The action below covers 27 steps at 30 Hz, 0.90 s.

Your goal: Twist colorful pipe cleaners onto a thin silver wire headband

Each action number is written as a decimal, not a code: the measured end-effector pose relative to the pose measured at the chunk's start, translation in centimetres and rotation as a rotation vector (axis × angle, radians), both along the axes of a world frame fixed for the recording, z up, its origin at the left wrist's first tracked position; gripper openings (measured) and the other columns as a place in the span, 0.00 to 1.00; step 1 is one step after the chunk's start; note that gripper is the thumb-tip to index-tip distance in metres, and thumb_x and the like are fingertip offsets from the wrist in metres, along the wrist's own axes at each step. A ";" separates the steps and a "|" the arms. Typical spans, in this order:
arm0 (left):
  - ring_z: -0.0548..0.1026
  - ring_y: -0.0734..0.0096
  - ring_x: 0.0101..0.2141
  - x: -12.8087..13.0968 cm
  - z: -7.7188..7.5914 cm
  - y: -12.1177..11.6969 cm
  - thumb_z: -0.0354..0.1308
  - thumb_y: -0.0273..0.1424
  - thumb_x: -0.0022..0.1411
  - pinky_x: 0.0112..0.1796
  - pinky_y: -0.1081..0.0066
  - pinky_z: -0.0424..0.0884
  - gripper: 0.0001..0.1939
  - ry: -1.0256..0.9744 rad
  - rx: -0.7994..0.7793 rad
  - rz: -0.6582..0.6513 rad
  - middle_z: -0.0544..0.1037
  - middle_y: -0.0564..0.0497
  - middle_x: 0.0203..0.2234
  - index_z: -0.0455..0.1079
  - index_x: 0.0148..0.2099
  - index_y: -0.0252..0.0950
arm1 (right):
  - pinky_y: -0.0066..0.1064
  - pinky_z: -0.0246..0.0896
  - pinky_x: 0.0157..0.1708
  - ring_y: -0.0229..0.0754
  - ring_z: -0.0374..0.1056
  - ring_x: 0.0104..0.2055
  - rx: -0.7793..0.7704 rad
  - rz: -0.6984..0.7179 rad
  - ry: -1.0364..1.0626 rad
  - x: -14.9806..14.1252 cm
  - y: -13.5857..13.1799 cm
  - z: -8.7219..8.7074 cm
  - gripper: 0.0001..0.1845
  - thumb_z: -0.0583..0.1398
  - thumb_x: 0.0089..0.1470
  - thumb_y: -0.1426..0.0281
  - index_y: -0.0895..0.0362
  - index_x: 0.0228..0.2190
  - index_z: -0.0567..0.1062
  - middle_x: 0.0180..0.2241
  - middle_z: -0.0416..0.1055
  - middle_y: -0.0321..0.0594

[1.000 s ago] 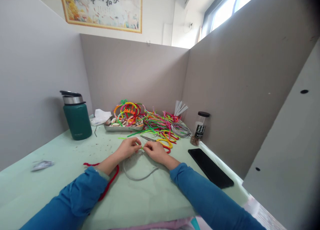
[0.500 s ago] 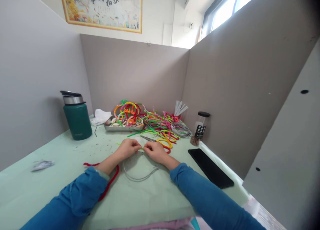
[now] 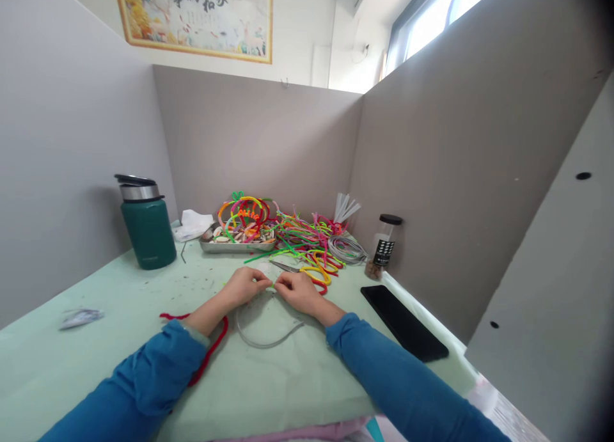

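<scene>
Fingertips nearly meeting, my left hand (image 3: 244, 285) and my right hand (image 3: 300, 292) both pinch a short yellow-green pipe cleaner (image 3: 273, 286) over the table. Most of it is hidden by the fingers. A curved grey wire (image 3: 261, 346) lies on the tabletop just below my hands. Under my left wrist runs a red pipe cleaner (image 3: 218, 345). Pointed metal scissor blades (image 3: 284, 266) show right behind my right hand, beside yellow loops (image 3: 320, 274); whether these are the scissors' handles is hard to tell.
A metal tray (image 3: 237, 247) of small pieces and coloured pipe-cleaner rings stands behind, beside a heap of pipe cleaners (image 3: 307, 234) and a wire coil (image 3: 348, 250). Left is a green bottle (image 3: 149, 234); right, a lidded jar (image 3: 384, 250) and black phone (image 3: 403, 320). Grey partitions (image 3: 259, 128) enclose the table.
Both hands stay in almost the same place, still pinching the pipe cleaner. Only slight finger movement shows, and the things on the table have not moved.
</scene>
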<state>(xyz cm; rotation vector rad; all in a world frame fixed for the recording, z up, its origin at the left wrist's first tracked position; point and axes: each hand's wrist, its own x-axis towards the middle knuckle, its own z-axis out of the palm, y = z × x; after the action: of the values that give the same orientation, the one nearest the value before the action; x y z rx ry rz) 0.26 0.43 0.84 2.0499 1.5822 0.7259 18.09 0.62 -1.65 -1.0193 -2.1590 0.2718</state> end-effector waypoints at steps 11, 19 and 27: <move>0.61 0.78 0.11 0.2 0.3 -0.3 0.52 0.46 0.48 0.15 0.78 0.56 0.21 -0.019 -0.023 -0.002 0.62 0.57 0.09 0.73 0.31 0.33 | 0.23 0.49 0.25 0.33 0.61 0.24 -0.022 -0.007 0.003 0.0 0.0 0.1 0.09 0.54 0.51 0.68 0.58 0.27 0.74 0.23 0.70 0.34; 0.62 0.76 0.11 -0.1 -0.2 0.0 0.52 0.47 0.48 0.15 0.78 0.55 0.21 -0.032 -0.061 -0.027 0.60 0.58 0.08 0.72 0.32 0.33 | 0.23 0.48 0.25 0.33 0.60 0.24 -0.028 -0.011 0.002 0.0 -0.1 0.2 0.09 0.54 0.50 0.69 0.58 0.26 0.74 0.22 0.69 0.34; 0.62 0.77 0.11 -0.1 -0.2 0.0 0.51 0.47 0.48 0.15 0.78 0.55 0.22 -0.040 -0.048 -0.038 0.61 0.58 0.09 0.73 0.32 0.33 | 0.23 0.48 0.25 0.33 0.60 0.24 -0.020 -0.003 0.004 0.1 -0.1 0.1 0.09 0.54 0.51 0.68 0.58 0.26 0.74 0.22 0.69 0.34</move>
<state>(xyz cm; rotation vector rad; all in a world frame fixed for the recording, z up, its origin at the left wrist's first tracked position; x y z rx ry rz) 0.11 0.45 0.64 2.0132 1.5196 0.7047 18.15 0.56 -1.58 -1.0319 -2.1551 0.2943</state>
